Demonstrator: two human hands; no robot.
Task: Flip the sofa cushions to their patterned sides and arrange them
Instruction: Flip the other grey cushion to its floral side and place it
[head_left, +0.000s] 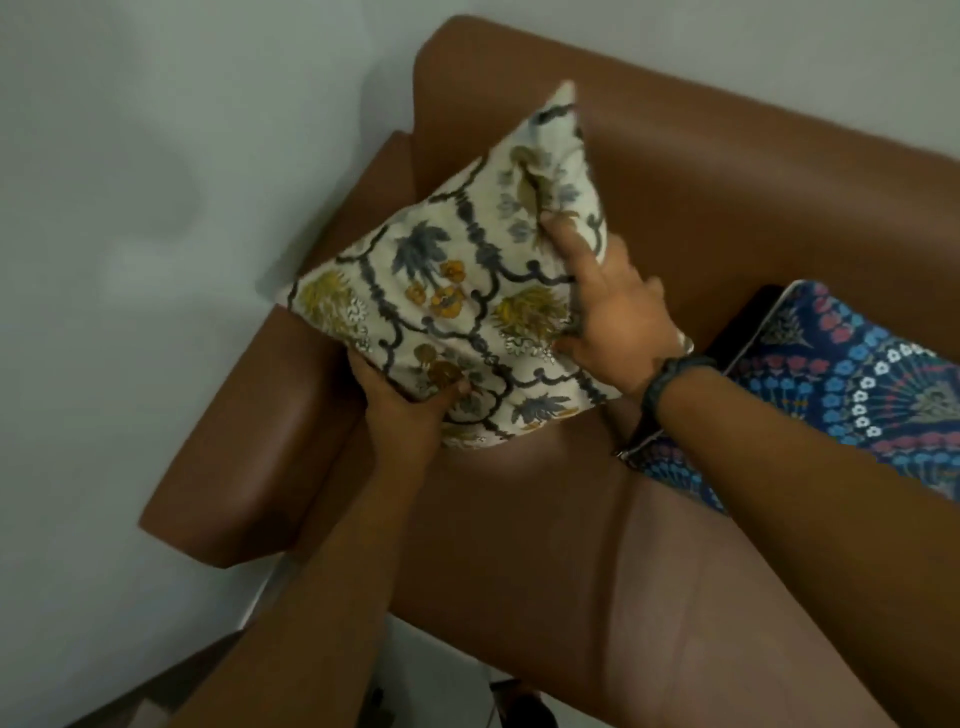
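Observation:
A cream cushion (457, 280) with grey palm and yellow flower print faces me, patterned side up, tilted in the sofa's left corner against the armrest and backrest. My left hand (405, 400) grips its lower edge from beneath. My right hand (608, 306) holds its right edge, fingers spread over the fabric; a dark watch sits on that wrist. A second cushion (852, 395), dark blue with a red, blue and white mandala print, lies patterned side up on the seat to the right, partly hidden by my right forearm.
The brown leather sofa (545, 545) fills the view, its left armrest (244, 441) close to a pale wall (156, 208). Bare seat surface stretches in front of the cushions. Light floor shows below the sofa's front edge.

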